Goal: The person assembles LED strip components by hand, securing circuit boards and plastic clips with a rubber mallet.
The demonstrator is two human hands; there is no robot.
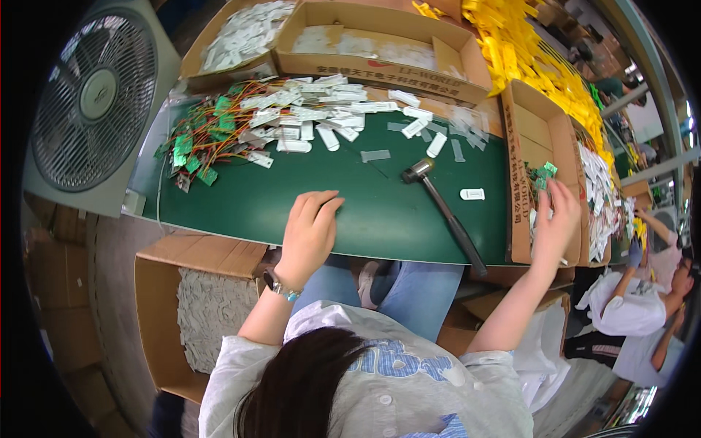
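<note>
My left hand (312, 228) hovers over the near edge of the green tabletop (263, 197). Its fingers are loosely bent and slightly apart, with nothing visible in them. Over the narrow cardboard box (520, 124) at the right, my right hand (558, 219) reaches in with thumb and fingers apart. Green circuit boards (540, 174) lie in that box right at its fingertips; no firm grip on them shows. Between the hands rests a hammer (445, 208) with a dark handle, its head pointing away from me. A single white plastic piece (472, 194) lies right of the hammer.
Wired green boards (212, 131) and white plastic casings (314, 109) are heaped at the back left. Clear strips (376, 155) lie mid-table. Cardboard boxes (387, 69) line the far edge, with yellow parts (504, 44) behind. A fan (95, 95) stands left; co-workers sit at far right.
</note>
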